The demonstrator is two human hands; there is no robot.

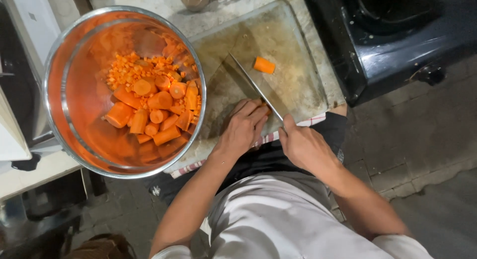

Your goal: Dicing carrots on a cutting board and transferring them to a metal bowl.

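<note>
Right hand [305,147] clamped on knife [256,87] handle, blade over cutting board [293,85]. Left hand [243,127] curled, pinning carrot piece [267,109] at board's near edge. Carrot chunk [264,65] near far edge.

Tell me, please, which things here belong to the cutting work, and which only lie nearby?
In use:
knife
right hand
left hand
cutting board
carrot piece
steel bowl of cut carrots

Lying about:
black stove
striped cloth

Bare forearms, short white sleeves, a white top, dark trousers.
</note>
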